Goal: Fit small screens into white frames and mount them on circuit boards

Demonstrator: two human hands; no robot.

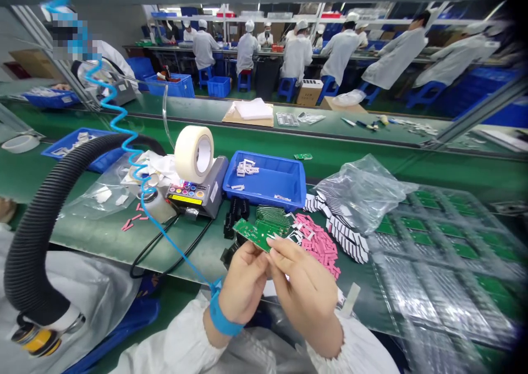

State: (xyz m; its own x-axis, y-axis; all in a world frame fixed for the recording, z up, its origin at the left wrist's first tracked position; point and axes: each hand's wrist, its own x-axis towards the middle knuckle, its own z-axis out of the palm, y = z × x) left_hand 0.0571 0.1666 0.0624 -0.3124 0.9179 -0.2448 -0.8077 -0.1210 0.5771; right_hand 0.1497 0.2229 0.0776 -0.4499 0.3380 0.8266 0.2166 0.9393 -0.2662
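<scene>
Over the green conveyor bench (99, 242), the left hand (243, 289) and right hand (303, 291) both grasp a green circuit board (258, 234), fingers pinched on it. The board sits just beside a heap of pink foam pads (317, 247); a blue wrist strap (223, 314) circles the left wrist.

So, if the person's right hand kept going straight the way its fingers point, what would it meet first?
The green circuit board: the right hand already grips it. Past the board, the line seems to run toward the stack of black parts, though depth is hard to judge here.
</scene>
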